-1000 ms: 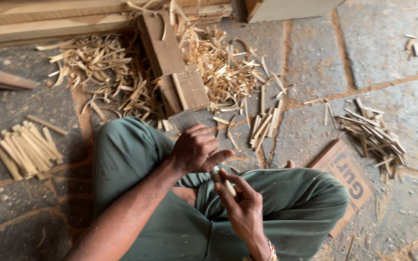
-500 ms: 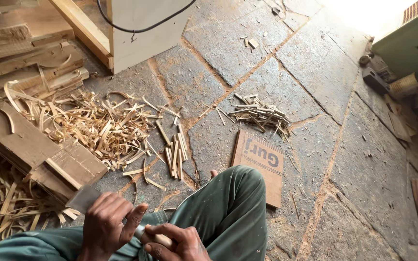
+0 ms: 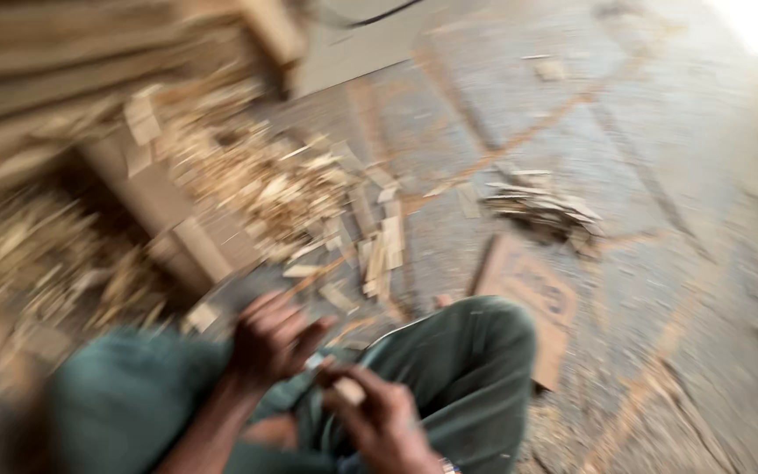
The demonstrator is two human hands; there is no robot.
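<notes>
A heavily blurred view is given, swung back leftward from half a second ago, so the stacked planks (image 3: 63,70) and shavings heap (image 3: 256,184) are seen again. The left hand (image 3: 269,342) is curled around a tool (hidden by blur). A pale wooden piece (image 3: 348,391) is pinched in the right hand (image 3: 383,421), above green-trousered knees (image 3: 458,369). A cardboard scrap (image 3: 528,303) is seen at right.

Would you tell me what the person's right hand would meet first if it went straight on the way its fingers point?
Probably the left hand: the right hand, gripping a small pale wooden piece, points up-left at it. The picture is blurred, so depth is uncertain.
</notes>
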